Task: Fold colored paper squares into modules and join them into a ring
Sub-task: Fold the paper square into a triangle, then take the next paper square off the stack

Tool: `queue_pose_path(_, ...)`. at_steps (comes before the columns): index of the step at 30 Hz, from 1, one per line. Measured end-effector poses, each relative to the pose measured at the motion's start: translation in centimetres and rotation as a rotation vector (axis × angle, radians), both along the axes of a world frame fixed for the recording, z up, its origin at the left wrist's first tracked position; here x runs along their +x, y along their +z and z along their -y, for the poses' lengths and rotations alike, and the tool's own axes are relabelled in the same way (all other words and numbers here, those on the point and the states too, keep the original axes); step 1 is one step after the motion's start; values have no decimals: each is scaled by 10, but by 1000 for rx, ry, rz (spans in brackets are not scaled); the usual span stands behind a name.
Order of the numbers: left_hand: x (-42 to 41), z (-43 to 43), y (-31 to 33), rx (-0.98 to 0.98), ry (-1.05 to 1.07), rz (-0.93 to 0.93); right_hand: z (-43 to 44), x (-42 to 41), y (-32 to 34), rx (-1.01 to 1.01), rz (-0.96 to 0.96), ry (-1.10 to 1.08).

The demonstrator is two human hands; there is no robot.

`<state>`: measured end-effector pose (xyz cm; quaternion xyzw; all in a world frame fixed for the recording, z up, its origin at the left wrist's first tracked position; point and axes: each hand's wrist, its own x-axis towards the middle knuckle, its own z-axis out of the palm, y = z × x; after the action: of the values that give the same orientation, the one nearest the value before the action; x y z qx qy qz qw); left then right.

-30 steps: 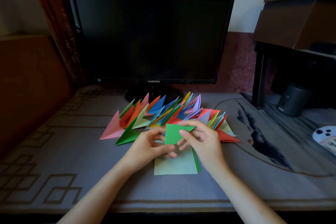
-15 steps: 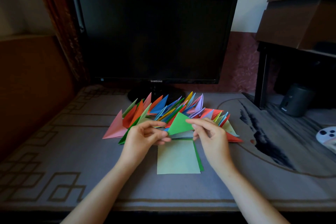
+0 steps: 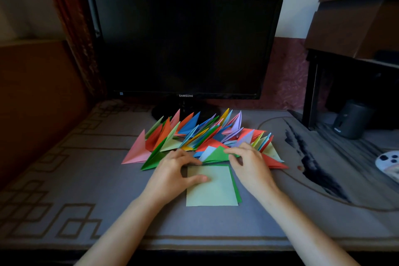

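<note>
A heap of folded paper modules (image 3: 194,134) in several colours lies on the desk in front of the monitor. At its near edge rests a green folded triangle (image 3: 217,154), and my right hand (image 3: 250,164) pinches its right corner. My left hand (image 3: 172,173) lies just left of it, thumb resting on the top sheet of a small stack of flat squares, pale green (image 3: 212,188) over darker green (image 3: 236,188). Whether my left fingers touch the green triangle I cannot tell.
A black monitor (image 3: 183,39) on its stand fills the back of the desk (image 3: 64,179). At the right stand a dark shelf leg (image 3: 311,93), a small dark speaker (image 3: 350,121), a cardboard box (image 3: 356,17) above, and a white spotted object (image 3: 388,161).
The green piece went from held up in both hands to lying low at the heap's near edge. My left hand dropped onto the pale green square; my right hand followed the piece down.
</note>
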<state>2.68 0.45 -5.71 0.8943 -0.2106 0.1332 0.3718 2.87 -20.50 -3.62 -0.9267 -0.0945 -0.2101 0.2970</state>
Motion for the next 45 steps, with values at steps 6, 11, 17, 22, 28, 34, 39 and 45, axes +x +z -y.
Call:
queue_pose_path(6,3,-1,-6,11,2,-10,3,-2,-16,-345,16,-53)
queue_pose_path(11,3,0,-3,19,-12,1,-5,0,-24,-431,92,-159)
queue_pose_path(17,4,-1,-5,7,-20,3,-6,-1,-21,-427,0,-142)
queue_pose_path(22,3,-1,-3,4,-30,2,-5,-4,-10,-280,291,-197)
queue_pose_path(28,5,-1,-4,-6,-50,-14,-8,-17,4,-205,470,-40)
queue_pose_path(34,6,-2,-7,-7,-52,-34,1,-3,-13,-202,324,47)
queue_pose_path(39,7,-2,-8,19,-42,-20,7,1,-16,-189,139,34)
queue_pose_path(45,5,-2,-5,25,-43,-35,12,-2,-17,-387,142,-34)
